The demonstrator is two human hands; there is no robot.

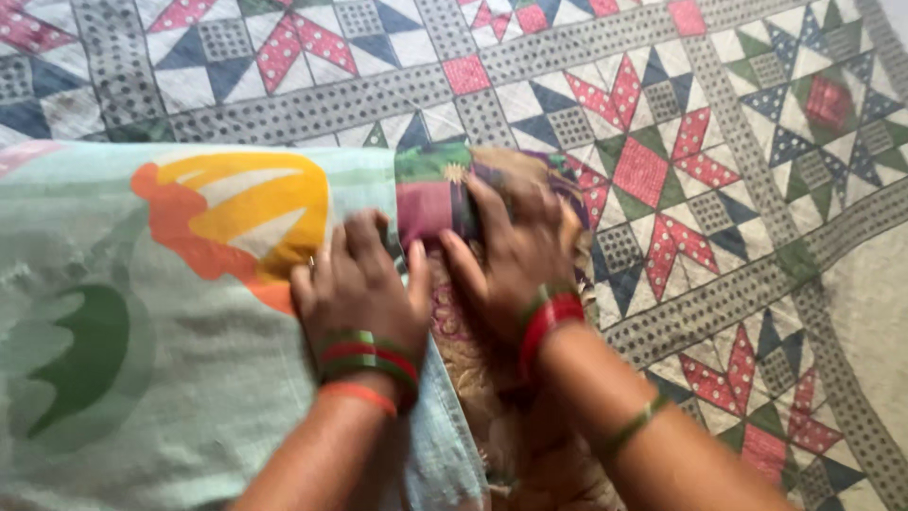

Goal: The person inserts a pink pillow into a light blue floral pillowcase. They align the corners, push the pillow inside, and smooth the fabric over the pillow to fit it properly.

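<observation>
Two hands press flat, left hand (359, 284) and right hand (515, 255), hiding the blurred folded cloth (430, 203).

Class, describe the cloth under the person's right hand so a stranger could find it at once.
Start from the patchwork quilt of red and green stars. On it lies a pale green cloth. Beside that, under the right hand, is the multicoloured cloth: maroon and green, with gold patterning, unlike its pale neighbour.

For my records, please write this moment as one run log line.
left hand: flat on pale green printed cloth | right hand: pressing multicoloured folded fabric | underneath: patchwork quilt
</observation>
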